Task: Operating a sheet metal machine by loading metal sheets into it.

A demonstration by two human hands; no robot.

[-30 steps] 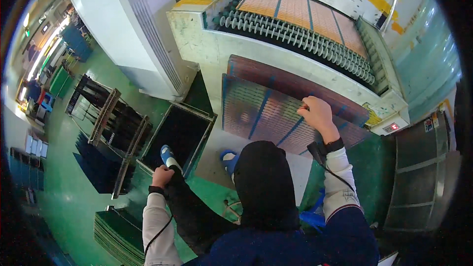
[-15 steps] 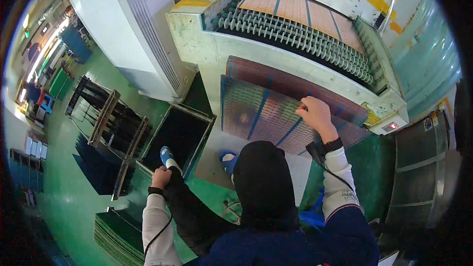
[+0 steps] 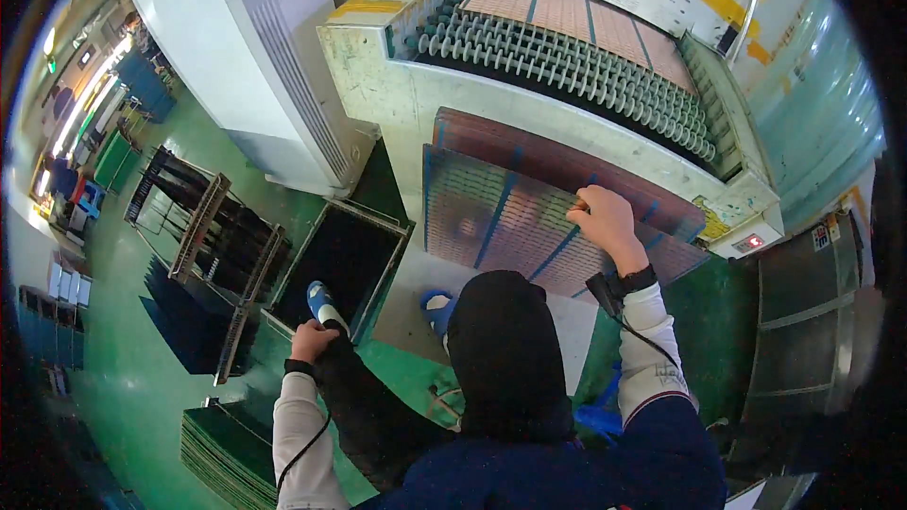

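Note:
My right hand (image 3: 605, 222) is closed, fingers pinched over the top edge of a copper-coloured panel (image 3: 472, 217) with blue stripes. The panel stands tilted on its edge in front of the machine. Close behind it leans a darker reddish panel (image 3: 529, 146). My left hand (image 3: 312, 340) rests with curled fingers on my black trouser leg (image 3: 368, 406), and its fingertips are partly hidden. Beyond that hand, my foot in a blue slipper (image 3: 321, 295) is against a dark framed bin (image 3: 340, 246).
A roller conveyor machine (image 3: 576, 76) carries a striped copper panel (image 3: 567, 19) at its far side. A tall white cabinet (image 3: 236, 66) stands to its left. Metal racks (image 3: 203, 227) and a stack of green-edged boards (image 3: 222, 453) are on the left. A blue stool (image 3: 600, 411) sits behind my right arm.
The panel on the rollers has shifted slightly farther into the machine. Both hands stay where they were.

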